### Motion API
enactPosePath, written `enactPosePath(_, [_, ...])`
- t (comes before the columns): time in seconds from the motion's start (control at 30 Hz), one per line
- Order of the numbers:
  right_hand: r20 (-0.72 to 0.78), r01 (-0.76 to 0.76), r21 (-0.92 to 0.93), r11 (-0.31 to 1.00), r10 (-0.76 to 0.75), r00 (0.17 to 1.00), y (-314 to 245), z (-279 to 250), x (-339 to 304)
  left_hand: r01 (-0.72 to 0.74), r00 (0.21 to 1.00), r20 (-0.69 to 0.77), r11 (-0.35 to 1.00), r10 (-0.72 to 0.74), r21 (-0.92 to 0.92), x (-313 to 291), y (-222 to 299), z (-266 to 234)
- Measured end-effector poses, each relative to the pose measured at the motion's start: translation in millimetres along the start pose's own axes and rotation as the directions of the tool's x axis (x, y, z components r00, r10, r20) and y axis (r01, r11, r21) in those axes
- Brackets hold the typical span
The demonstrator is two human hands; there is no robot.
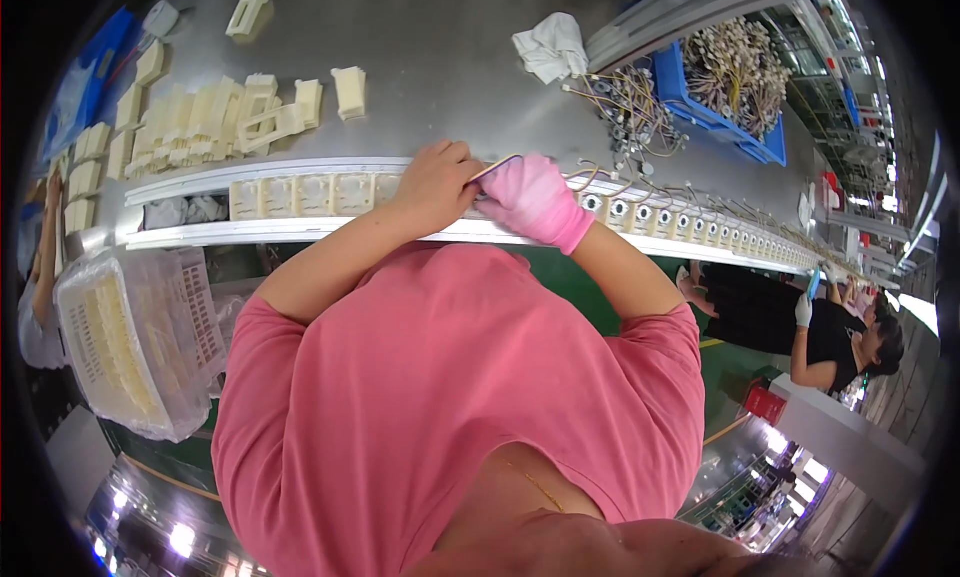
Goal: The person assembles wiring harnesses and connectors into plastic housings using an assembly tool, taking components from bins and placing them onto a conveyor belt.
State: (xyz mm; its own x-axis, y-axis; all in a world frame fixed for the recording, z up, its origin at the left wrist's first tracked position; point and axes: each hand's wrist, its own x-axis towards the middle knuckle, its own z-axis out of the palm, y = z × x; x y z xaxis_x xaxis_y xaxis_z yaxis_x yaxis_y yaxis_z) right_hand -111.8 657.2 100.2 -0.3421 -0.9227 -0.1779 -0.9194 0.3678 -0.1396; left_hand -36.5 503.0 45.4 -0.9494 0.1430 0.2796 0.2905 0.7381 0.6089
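Both hands meet over a long white rail (330,163) that runs across in front of me. My left hand (436,189), bare, has its fingers curled over a row of cream plastic housings (352,193) set in the rail. Against it, my right hand (532,199) in a pink glove is closed. A thin yellow and dark wire lead (494,167) runs from the left fingertips to the pink glove. What lies under the left fingers is hidden. Right of the glove, the housings hold round dark-centred parts (619,209), with wires trailing out behind them.
Loose cream housings (190,122) are piled on the metal table (420,57) at left. A white cloth (552,49) and tangled wire leads (632,112) lie far right, beside a blue bin (715,122) of more leads. A plastic-wrapped crate (140,337) stands lower left. Another person (780,307) works at right.
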Motion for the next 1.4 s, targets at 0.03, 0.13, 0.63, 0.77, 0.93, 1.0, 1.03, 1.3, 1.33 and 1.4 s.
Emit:
enactPosePath(0.03, [-0.078,0.027,-0.065,0.998,-0.032,0.996,-2,6,-3,-0.012,1.0,0.001,1.0,0.012,-0.008,0,2,-1])
enactPosePath(0.13, [-0.302,0.003,-0.055,0.999,-0.02,0.953,-10,33,-13,0.049,0.998,0.03,0.998,-0.05,0.036,-1,10,-4])
enactPosePath(0.63, [-0.487,0.166,0.05,0.985,-0.12,0.865,12,8,-3,0.077,0.997,0.005,0.994,-0.078,0.079,2,6,3])
enactPosePath(0.77, [-0.018,0.022,-0.097,0.995,-0.024,1.0,11,-12,-1,0.024,1.0,-0.015,0.996,-0.023,0.091,-2,1,7])
enactPosePath(0.93, [-0.22,0.041,-0.015,0.999,-0.044,0.975,2,-7,-1,0.016,0.998,-0.067,0.992,-0.008,0.125,-4,3,8])
enactPosePath(1.0, [0.012,-0.024,-0.035,0.999,0.025,1.0,7,-3,-1,0.017,0.998,-0.066,0.994,-0.01,0.111,-4,5,6])
enactPosePath(1.03, [0.013,-0.017,-0.039,0.999,0.017,1.0,8,-1,-3,0.022,0.997,-0.074,0.993,-0.014,0.113,-4,4,6])
enactPosePath(1.3, [-0.057,-0.035,-0.033,0.999,0.033,0.998,3,-3,-5,-0.004,1.0,-0.022,0.987,0.008,0.162,-5,3,8])
enactPosePath(1.33, [-0.056,-0.03,-0.033,0.999,0.028,0.998,5,-1,-6,0.001,1.0,-0.025,0.987,0.003,0.164,-5,2,8])
enactPosePath(1.4, [0.009,-0.069,0.005,0.998,0.069,0.998,9,6,-9,0.014,0.998,-0.065,0.998,-0.009,0.068,-5,0,9])
